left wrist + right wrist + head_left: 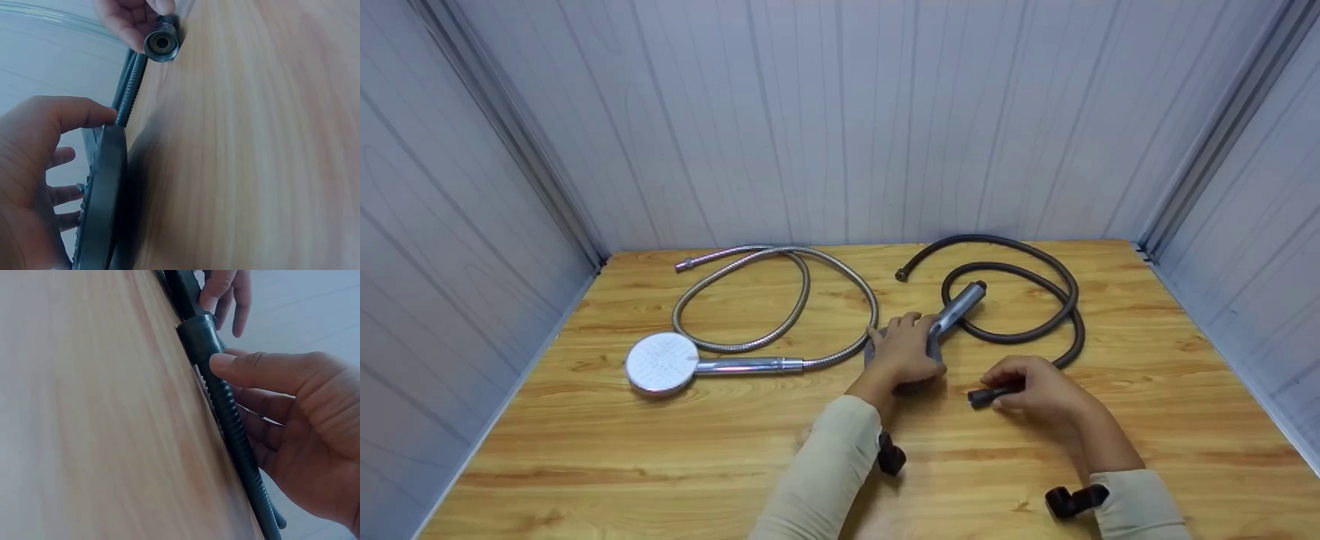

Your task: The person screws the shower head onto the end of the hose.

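Note:
My left hand point(906, 349) grips the round head of a dark grey hand shower point(961, 306), whose handle points up and to the right. In the left wrist view the shower's rim point(105, 197) stands between the thumb and the fingers, nozzles towards the palm. My right hand point(1039, 386) pinches a dark ribbed shower hose point(232, 419) just behind its end fitting point(981, 398). That fitting's open round end point(161, 45) faces the left wrist camera. Between handle and fitting there is a gap.
A chrome hand shower point(664, 364) lies face up on the left, joined to a looped silver hose point(874, 300). The dark hose's loops lie behind my right hand, with a nut point(901, 274) at the far end. Panelled walls point(840, 120) enclose the wooden tabletop point(660, 465).

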The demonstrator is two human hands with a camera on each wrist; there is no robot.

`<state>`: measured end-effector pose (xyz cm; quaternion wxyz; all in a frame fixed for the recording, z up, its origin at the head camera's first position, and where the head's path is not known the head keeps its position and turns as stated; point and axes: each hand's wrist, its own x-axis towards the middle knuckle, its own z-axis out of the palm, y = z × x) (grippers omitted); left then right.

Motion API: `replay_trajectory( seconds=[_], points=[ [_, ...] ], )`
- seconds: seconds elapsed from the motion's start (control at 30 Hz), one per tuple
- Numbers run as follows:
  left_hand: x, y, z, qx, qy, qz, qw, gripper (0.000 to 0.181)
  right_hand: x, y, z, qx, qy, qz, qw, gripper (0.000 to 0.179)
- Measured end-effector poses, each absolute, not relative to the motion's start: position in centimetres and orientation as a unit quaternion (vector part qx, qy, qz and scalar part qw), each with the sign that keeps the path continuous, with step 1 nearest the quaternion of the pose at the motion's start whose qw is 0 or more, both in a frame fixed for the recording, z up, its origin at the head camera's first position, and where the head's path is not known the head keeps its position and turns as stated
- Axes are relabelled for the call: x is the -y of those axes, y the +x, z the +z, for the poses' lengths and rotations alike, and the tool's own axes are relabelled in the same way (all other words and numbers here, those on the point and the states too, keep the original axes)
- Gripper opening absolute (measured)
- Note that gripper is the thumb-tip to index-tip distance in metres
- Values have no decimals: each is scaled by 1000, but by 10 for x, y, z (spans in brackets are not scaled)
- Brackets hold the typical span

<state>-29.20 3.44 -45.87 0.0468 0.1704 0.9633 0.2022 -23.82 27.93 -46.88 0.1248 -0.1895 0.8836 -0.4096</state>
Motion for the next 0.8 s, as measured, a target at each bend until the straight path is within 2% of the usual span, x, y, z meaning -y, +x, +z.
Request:
replay_trajectory(
  seconds=[0.23,0.63,0.8],
  points=[
    [-46,-295,-460,-967,166,188,33,78,-277,-238,-470,-880,-198,-413,125,29],
    [-55,-304,-465,-960,185,207,-28,67,-276,-238,-473,-880,-222,-406,108,26],
    [-52,-307,-465,-957,197,210,-25,66,-274,-238,-475,-884,-218,-400,107,26]
  ],
)
